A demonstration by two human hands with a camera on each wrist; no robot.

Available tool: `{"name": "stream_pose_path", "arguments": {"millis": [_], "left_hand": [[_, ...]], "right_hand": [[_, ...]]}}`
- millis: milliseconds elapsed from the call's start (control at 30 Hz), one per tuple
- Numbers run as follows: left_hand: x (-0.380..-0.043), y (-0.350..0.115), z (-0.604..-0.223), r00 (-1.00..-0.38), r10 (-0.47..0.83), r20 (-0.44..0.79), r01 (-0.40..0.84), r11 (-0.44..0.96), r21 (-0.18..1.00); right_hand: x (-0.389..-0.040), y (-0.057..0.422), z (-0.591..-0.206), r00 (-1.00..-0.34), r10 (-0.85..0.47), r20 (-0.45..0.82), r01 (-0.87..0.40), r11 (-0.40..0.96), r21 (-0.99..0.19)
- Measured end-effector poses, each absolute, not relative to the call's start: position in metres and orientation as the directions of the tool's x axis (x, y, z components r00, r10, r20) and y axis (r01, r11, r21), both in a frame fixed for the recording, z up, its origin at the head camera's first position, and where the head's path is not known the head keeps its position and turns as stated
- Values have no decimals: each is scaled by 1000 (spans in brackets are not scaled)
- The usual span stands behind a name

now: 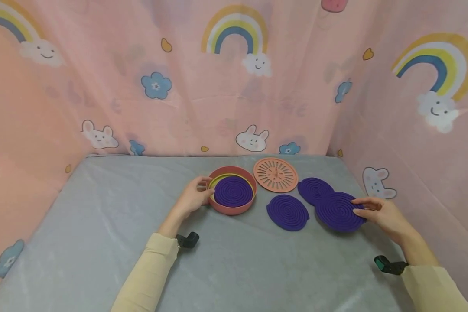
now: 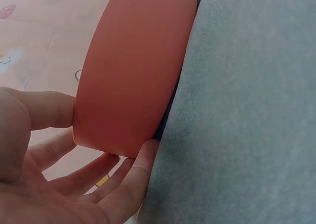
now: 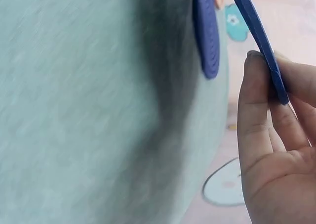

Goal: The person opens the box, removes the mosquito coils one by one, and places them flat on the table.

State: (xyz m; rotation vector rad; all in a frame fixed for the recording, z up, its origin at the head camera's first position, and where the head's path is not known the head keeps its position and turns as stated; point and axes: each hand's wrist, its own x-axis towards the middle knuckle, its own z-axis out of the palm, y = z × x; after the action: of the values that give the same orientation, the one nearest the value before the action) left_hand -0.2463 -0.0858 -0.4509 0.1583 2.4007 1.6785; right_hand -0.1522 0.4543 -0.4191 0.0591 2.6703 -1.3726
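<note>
Steady the red bowl with your left hand, which grips its outer wall at 9 o'clock; press lightly so the bowl does not slide. An inner purple disc lies inside it. Your right hand has thumb and fingers clamped on the held purple disc at its 3 o'clock edge, toward the bowl's 3 o'clock. That edge is clear of the table. Contact with the smaller-looking disc at 10 o'clock cannot be confirmed; raise the held disc fully before any sideways travel.
</note>
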Motion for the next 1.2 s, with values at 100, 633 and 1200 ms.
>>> {"name": "stream_pose_path", "arguments": {"millis": [100, 633, 1200], "left_hand": [[-246, -86, -450, -973, 204, -110, -34, 346, 938], [-245, -87, -450, -970, 212, -116, -38, 340, 940], [-245, -86, -449, -971, 212, -112, -34, 341, 940]], "right_hand": [[-150, 459, -425, -988, -31, -154, 105, 598, -795], [-151, 467, -446, -978, -39, -204, 127, 664, -737], [-154, 467, -430, -990, -2, -144, 100, 712, -695]]}}
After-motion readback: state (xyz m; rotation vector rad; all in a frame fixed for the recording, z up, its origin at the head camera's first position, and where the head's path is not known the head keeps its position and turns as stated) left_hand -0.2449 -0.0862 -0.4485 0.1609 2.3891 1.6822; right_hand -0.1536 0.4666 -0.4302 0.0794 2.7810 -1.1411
